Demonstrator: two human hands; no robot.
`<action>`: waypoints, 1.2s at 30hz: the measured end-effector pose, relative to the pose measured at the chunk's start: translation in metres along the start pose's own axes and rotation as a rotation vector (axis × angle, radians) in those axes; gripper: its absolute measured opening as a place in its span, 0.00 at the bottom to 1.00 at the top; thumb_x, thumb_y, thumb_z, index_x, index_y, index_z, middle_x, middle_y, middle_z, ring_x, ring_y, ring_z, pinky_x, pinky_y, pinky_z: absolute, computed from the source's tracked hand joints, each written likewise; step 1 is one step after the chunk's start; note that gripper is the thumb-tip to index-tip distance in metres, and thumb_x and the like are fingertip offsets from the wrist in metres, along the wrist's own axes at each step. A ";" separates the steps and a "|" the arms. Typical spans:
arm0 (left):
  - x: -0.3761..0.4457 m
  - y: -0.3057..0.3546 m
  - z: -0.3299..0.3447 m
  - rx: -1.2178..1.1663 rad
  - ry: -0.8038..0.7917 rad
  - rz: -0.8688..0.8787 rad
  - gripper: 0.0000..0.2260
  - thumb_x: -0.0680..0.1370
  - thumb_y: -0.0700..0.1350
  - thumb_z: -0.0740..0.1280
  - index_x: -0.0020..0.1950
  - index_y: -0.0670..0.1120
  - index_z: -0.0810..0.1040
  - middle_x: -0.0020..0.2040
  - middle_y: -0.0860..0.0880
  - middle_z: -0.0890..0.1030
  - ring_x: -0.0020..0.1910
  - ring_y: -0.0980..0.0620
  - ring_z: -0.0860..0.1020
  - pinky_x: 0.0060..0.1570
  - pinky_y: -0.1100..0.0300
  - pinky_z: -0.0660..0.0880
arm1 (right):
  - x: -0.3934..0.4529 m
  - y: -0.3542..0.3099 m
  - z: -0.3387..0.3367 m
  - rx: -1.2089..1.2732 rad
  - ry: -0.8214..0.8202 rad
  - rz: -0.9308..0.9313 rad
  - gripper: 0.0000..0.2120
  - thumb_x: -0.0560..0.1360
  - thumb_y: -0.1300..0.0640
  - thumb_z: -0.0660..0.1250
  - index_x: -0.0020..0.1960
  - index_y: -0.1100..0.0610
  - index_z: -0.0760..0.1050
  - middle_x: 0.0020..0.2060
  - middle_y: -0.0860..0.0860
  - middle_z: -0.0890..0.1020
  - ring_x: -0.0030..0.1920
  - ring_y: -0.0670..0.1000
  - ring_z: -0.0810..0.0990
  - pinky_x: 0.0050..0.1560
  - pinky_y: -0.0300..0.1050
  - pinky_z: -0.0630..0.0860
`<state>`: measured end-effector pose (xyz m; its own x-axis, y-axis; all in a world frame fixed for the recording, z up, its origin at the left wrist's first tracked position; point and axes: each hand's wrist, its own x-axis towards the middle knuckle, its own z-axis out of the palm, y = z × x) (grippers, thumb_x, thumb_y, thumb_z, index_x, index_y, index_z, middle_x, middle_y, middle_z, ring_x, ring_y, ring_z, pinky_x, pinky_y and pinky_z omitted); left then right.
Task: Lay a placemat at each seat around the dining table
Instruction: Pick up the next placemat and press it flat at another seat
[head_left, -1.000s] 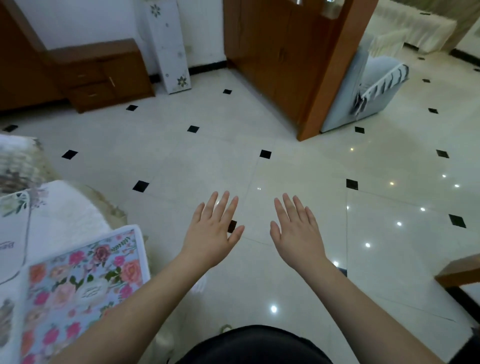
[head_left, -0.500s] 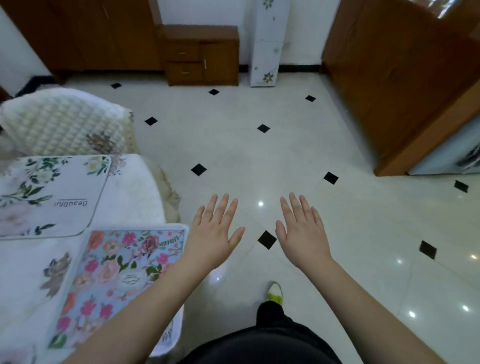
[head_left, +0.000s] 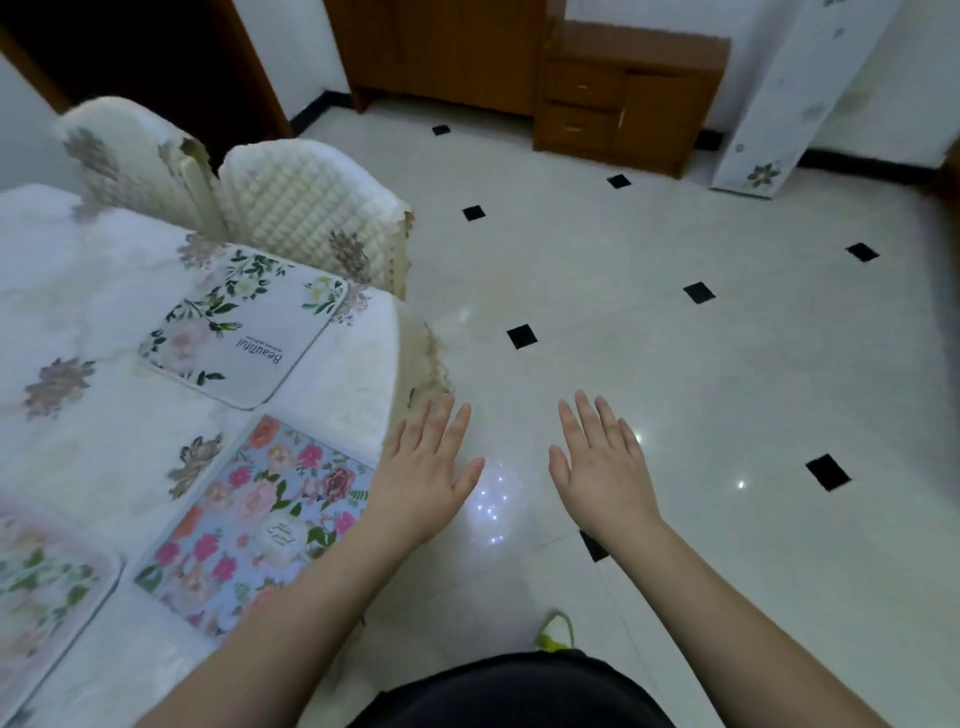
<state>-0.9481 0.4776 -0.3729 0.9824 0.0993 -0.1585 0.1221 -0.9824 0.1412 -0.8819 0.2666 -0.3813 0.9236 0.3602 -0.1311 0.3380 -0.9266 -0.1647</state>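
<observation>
Looks like this side of the dining table (head_left: 78, 457) is mostly done. Going left to right I count three placemats on the white flowered cloth: a pale floral one (head_left: 44, 592) cut off at the left edge, a white one with green leaves (head_left: 244, 332) in front of the chairs, and a blue one with pink roses (head_left: 260, 525) at the near edge. Two quilted-cover chairs (head_left: 311, 208) sit tucked in at the far side. The rest of the table is out of frame, so no idea how many seats are left. Left hand (head_left: 423, 478) hangs flat with fingers spread, just off the table edge beside the blue mat, holding nothing. Right hand (head_left: 602, 467) is the same, spread and empty over the tiled floor (head_left: 727, 389).
</observation>
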 end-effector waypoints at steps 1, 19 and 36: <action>0.001 -0.003 -0.002 -0.004 -0.001 -0.045 0.37 0.74 0.66 0.34 0.81 0.54 0.42 0.81 0.52 0.42 0.80 0.51 0.42 0.76 0.53 0.39 | 0.010 -0.001 -0.002 0.008 -0.007 -0.044 0.33 0.78 0.44 0.41 0.78 0.56 0.61 0.77 0.54 0.62 0.78 0.56 0.58 0.75 0.54 0.54; -0.102 -0.132 0.024 -0.088 0.124 -0.590 0.30 0.81 0.62 0.45 0.81 0.51 0.58 0.80 0.49 0.58 0.79 0.48 0.53 0.78 0.47 0.50 | 0.086 -0.185 0.042 -0.095 -0.211 -0.668 0.39 0.72 0.42 0.33 0.80 0.54 0.52 0.79 0.53 0.53 0.79 0.54 0.49 0.77 0.52 0.47; -0.158 -0.207 0.063 -0.240 0.077 -0.802 0.32 0.80 0.63 0.40 0.81 0.51 0.56 0.81 0.48 0.56 0.80 0.47 0.51 0.76 0.50 0.46 | 0.088 -0.320 0.080 -0.299 -0.364 -0.955 0.31 0.82 0.41 0.50 0.80 0.53 0.48 0.80 0.54 0.50 0.79 0.54 0.46 0.77 0.52 0.43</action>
<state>-1.1370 0.6551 -0.4383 0.5911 0.7721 -0.2334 0.8055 -0.5502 0.2201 -0.9230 0.6035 -0.4183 0.1591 0.9167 -0.3665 0.9703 -0.2138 -0.1135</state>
